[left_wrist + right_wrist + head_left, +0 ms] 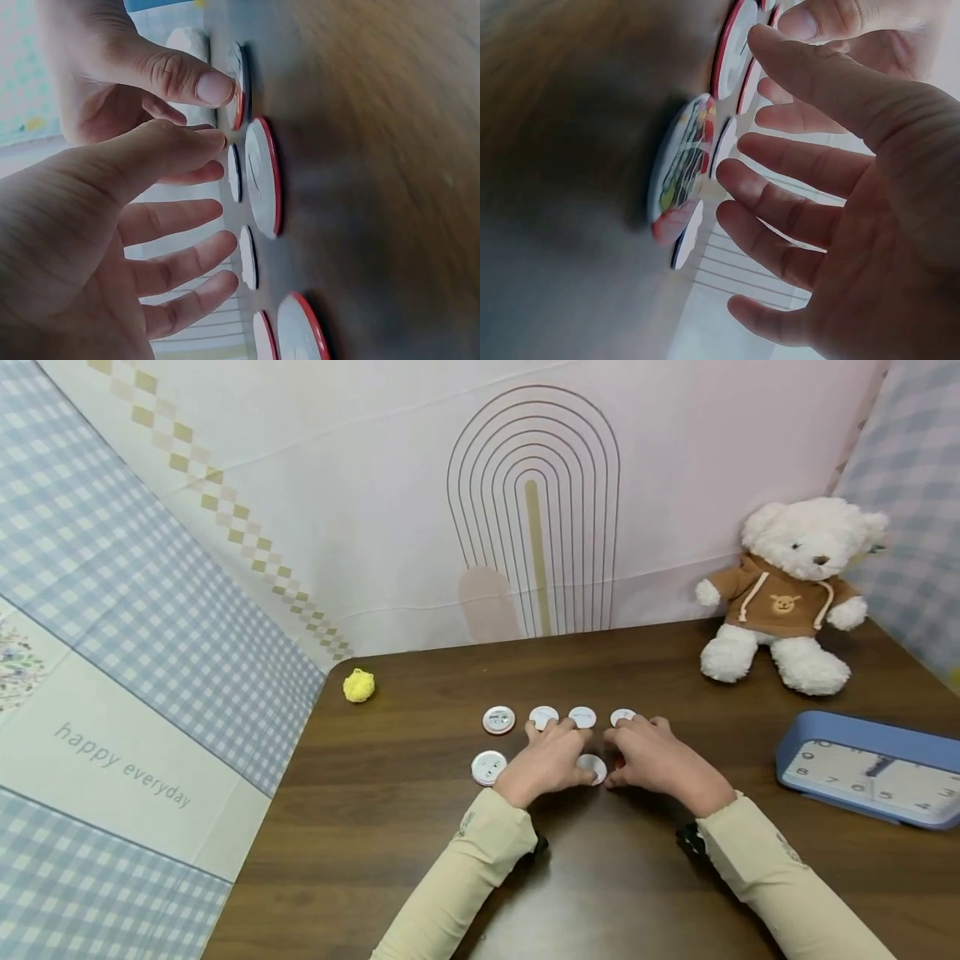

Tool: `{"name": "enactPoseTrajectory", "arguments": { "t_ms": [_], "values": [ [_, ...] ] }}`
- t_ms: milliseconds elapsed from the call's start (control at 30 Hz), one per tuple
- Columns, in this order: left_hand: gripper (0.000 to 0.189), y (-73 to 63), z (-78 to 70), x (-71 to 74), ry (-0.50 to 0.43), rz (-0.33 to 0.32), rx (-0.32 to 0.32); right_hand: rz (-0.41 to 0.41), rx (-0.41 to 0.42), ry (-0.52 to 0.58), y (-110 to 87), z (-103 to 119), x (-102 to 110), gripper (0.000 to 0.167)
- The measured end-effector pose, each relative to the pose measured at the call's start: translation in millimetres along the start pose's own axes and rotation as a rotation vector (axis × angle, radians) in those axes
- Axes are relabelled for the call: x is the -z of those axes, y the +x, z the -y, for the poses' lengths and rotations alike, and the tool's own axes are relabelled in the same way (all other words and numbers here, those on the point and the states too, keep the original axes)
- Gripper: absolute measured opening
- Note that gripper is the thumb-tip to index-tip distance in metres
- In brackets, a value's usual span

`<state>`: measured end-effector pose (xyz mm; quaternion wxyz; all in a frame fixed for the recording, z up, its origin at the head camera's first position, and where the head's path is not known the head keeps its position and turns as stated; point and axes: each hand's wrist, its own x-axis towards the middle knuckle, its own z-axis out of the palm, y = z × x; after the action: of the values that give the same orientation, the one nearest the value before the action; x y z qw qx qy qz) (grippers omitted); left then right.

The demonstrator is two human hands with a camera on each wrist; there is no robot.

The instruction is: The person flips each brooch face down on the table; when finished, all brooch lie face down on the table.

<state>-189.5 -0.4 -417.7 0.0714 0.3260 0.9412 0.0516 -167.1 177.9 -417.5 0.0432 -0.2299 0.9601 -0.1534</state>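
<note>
Several round button badges lie on the table in two rows, most with pale faces up. My left hand (551, 757) hovers over the middle of the rows, fingers spread and holding nothing, as the left wrist view shows. Near its thumb is a red-rimmed white badge (264, 178). My right hand (660, 756) is just to the right, its fingers loosely bent and apart. Beside it lies a badge with a colourful picture (682, 169), mostly hidden by this hand in the head view. The two thumbs are close together. A badge (489, 767) lies left of my left hand.
A yellow fuzzy ball (358, 686) sits at the table's back left. At the back right sits a white teddy bear (783, 602) in a brown hoodie. A blue clock (870, 768) stands at the right, and a patterned cloth (360, 510) hangs behind the brown table (360, 835).
</note>
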Motion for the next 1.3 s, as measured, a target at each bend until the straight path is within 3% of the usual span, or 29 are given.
{"name": "enactPoseTrajectory", "arguments": {
  "t_ms": [600,967,1300],
  "values": [
    [0.041,18.7,-35.2,-9.8,0.030,0.036,-0.009,0.010,-0.045,-0.011,-24.0,-20.5,6.8,0.044],
    [0.039,22.1,-38.2,-11.8,0.055,-0.004,-0.012,0.022,0.000,-0.005,-23.6,-26.8,5.5,0.037],
    [0.012,23.1,-35.0,-12.2,0.023,-0.053,-0.097,0.071,0.052,0.043,-24.7,-28.7,12.2,0.016]
  ]
}}
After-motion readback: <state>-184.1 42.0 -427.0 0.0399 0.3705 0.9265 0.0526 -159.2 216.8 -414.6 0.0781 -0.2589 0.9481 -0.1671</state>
